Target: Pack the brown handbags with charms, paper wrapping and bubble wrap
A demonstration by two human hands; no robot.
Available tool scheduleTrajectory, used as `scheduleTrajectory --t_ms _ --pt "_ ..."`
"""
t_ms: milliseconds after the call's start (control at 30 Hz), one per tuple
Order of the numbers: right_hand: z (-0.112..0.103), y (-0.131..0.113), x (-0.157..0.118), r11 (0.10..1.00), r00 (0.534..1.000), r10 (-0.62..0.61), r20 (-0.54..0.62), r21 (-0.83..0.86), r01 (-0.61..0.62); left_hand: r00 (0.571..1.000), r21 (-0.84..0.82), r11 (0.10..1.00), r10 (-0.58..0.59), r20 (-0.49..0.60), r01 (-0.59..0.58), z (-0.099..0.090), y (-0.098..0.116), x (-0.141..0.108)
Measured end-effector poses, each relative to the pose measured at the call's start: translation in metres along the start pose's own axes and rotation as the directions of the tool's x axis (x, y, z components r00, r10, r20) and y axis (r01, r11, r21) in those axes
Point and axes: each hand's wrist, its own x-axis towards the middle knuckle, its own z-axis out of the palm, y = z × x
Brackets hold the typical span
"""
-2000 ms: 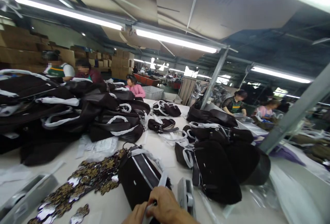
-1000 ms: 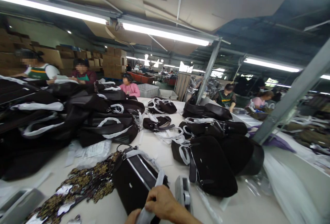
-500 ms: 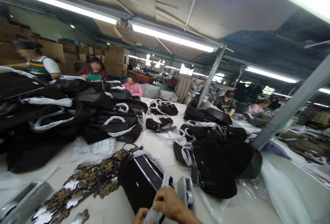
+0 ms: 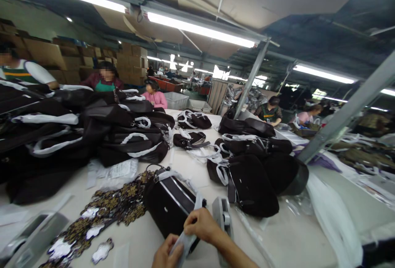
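A black bag (image 4: 168,210) with silver zips lies on the white table in front of me, its handle wrapped in white film. My right hand (image 4: 202,225) pinches a strip of white wrapping (image 4: 187,241) at the bag's near right corner. Lower down, my left hand (image 4: 168,253) grips the same wrapping, thumb against fingers. What lies inside the wrapping between my hands is hidden. Close to the right hand stands a grey tape dispenser (image 4: 222,216). Left of the bag spreads a heap of brown and gold patterned tags (image 4: 129,202) on cords.
Black bags (image 4: 129,146) with white-wrapped handles are piled at the left; more bags (image 4: 251,185) lie at the right. Another tape dispenser (image 4: 33,239) stands at the lower left. A slanted metal post (image 4: 345,112) rises at the right. Several people work beyond the table.
The view has tipped down, so the table and both hands sit higher in the picture. More of my left hand shows. Both hands still hold the white wrapping.
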Motion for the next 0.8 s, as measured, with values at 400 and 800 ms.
scheduleTrajectory --t_ms 400,800 --pt "-0.098 0.118 -0.086 0.901 0.748 0.423 -0.512 0.328 -0.285 0.997 0.057 0.995 -0.074 -0.027 0.076 -0.011 0.032 -0.01" --pt "-0.056 0.163 -0.082 0.842 0.716 0.507 -0.48 0.453 -0.293 0.99 -0.095 0.986 -0.139 -0.012 0.138 -0.01 0.038 -0.012"
